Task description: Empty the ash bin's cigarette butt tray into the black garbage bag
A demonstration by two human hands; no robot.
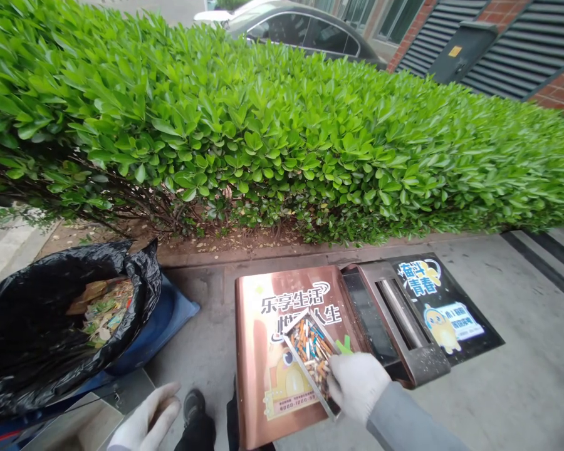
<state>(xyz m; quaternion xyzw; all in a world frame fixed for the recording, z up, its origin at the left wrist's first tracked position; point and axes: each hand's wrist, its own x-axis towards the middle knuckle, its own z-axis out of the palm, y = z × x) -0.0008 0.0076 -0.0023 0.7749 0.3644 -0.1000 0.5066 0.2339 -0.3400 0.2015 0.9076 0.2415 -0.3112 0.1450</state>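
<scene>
Right hand (357, 383) holding one cigarette-butt tray (307, 376), left hand (146, 418) loose, one black bag (26, 351)

A bright-green leafy hedge (263, 125) crosses the frame before me, a dark-grey car (282, 28) behind it at top centre. A red-brick wall (411, 34) and dark slatted louvres (529, 53) stand upper right; grey paving (540, 351) spreads lower right in soft daylight.

- Pavement (195, 329) open between bag (143, 275) and box (256, 351)
- Bag's mouth open from above
- Hedge (282, 138) blocks far side
- Box bars room beneath tray (305, 373)
</scene>
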